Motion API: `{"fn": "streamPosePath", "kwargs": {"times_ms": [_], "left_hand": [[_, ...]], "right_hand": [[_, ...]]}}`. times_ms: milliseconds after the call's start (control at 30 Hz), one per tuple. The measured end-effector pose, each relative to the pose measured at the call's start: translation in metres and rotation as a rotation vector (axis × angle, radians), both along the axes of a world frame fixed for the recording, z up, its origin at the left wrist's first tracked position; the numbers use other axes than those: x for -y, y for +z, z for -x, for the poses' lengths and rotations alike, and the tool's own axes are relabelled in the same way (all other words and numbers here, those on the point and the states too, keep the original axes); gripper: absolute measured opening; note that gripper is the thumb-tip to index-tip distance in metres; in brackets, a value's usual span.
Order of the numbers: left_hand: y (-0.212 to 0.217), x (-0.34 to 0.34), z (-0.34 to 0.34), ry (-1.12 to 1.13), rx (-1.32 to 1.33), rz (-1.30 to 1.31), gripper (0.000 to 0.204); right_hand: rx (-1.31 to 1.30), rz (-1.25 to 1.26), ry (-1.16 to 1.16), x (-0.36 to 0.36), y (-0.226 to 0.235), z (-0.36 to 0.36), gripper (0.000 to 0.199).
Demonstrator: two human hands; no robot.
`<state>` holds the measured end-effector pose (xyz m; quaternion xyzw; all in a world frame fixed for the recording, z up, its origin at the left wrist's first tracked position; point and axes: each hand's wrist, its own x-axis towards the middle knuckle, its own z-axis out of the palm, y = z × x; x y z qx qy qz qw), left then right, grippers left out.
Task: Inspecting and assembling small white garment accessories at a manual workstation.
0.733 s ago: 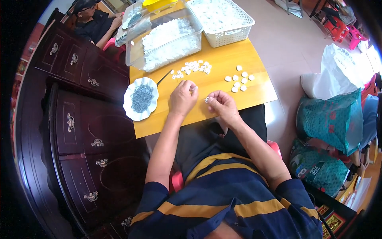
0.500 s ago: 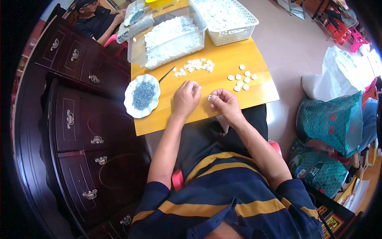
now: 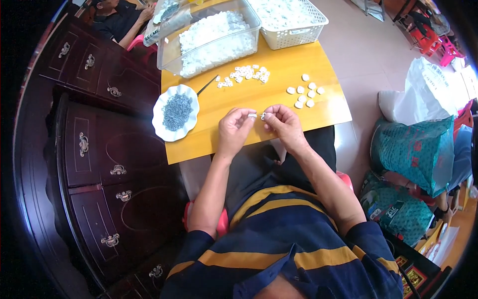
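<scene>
Both my hands are raised over the near part of the yellow table (image 3: 214,127), fingertips almost meeting. My left hand (image 3: 235,130) pinches a small white plastic piece (image 3: 252,115) between thumb and fingers. Closed in a pinch as well, my right hand (image 3: 285,127) holds another small white piece (image 3: 263,116). A narrow gap seems to separate the two pieces. Beyond my hands lies a loose group of small white pieces with holes (image 3: 245,73). Several round white pieces (image 3: 300,89) are spread to the right. A thin dark stick (image 3: 207,85) points toward the scalloped white dish (image 3: 158,118).
The dish holds a heap of small grey metal parts (image 3: 177,112). At the back stand a clear bin (image 3: 172,59) and a white basket (image 3: 294,37), both full of white pieces. Dark cabinets (image 3: 134,144) flank the left side; green bags (image 3: 411,154) sit at the right. Another person (image 3: 117,22) sits far left.
My left hand has swung right toward my right hand, bringing the two white pieces close together. The white piece in my left fingers now shows more. The whole view has shifted slightly.
</scene>
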<state>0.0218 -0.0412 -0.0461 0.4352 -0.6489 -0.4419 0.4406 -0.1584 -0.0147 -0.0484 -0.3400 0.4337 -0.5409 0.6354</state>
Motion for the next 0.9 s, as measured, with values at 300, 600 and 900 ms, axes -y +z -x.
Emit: {"fn": "streamPosePath", "kwargs": {"times_ms": [300, 600, 900], "left_hand": [[0.004, -0.007, 0.008, 0.062, -0.25, -0.198, 0.014], [-0.001, -0.008, 0.01, 0.043, -0.325, -0.166, 0.012], [0.001, -0.008, 0.013, 0.121, -0.281, -0.208, 0.017]], "right_hand": [[0.035, -0.006, -0.011, -0.002, 0.001, -0.001, 0.009], [0.046, 0.003, -0.008, -0.001, 0.001, -0.001, 0.009], [0.037, 0.03, -0.019, -0.002, 0.001, -0.002, 0.008]]}}
